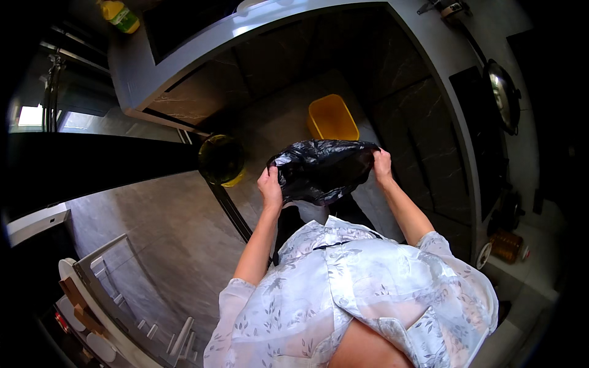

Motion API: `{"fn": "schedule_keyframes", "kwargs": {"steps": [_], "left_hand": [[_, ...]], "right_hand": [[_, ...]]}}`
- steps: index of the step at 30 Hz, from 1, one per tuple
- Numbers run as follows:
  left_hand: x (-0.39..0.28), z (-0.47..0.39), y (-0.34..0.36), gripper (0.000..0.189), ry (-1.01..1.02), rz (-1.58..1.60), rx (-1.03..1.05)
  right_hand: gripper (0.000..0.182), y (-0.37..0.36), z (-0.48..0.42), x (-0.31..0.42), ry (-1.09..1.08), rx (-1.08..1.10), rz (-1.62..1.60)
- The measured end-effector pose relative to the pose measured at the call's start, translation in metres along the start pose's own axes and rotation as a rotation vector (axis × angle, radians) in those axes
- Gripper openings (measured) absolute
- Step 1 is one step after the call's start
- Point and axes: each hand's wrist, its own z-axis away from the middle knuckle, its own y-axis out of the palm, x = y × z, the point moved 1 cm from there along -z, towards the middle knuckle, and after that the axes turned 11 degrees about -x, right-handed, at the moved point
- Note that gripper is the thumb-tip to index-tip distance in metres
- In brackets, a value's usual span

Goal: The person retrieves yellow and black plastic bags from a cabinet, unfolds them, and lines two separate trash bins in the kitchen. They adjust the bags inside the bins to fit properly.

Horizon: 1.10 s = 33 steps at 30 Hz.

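A black plastic bag (322, 170) is stretched between my two hands, its mouth spread wide towards me. My left hand (270, 187) grips the bag's left edge, thumb on top. On the opposite side, my right hand (382, 166) pinches the rim of the bag. Just beyond the bag, a yellow plastic bin (332, 117) stands on the floor, its near lower part hidden behind the bag. Left of my left hand is a round bin (222, 158) with a dark liner and some yellow at its rim and base.
A pale counter (285, 13) curves over dark cabinets (294, 55) ahead and to the right. On it are a yellow bottle (120, 17), a lidded wok (502, 96) and a jug of amber liquid (506, 246). At the left are a sliding-door track (228, 207) and a white rack (106, 257).
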Motion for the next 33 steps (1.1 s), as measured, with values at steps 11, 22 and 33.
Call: {"fn": "schedule_keyframes", "kwargs": {"steps": [11,22,33], "left_hand": [[0.008,-0.002,0.163,0.03,0.014,-0.072,-0.053],[0.005,0.09,0.354,0.038,-0.144,-0.006,0.395],[0.004,0.127,0.3,0.033,-0.661,0.212,0.852]], "right_hand": [[0.031,-0.035,-0.162,-0.031,-0.09,0.013,0.149],[0.033,-0.011,-0.203,-0.074,0.037,0.841,-0.074],[0.033,0.033,-0.332,-0.082,0.281,0.249,0.07]]}}
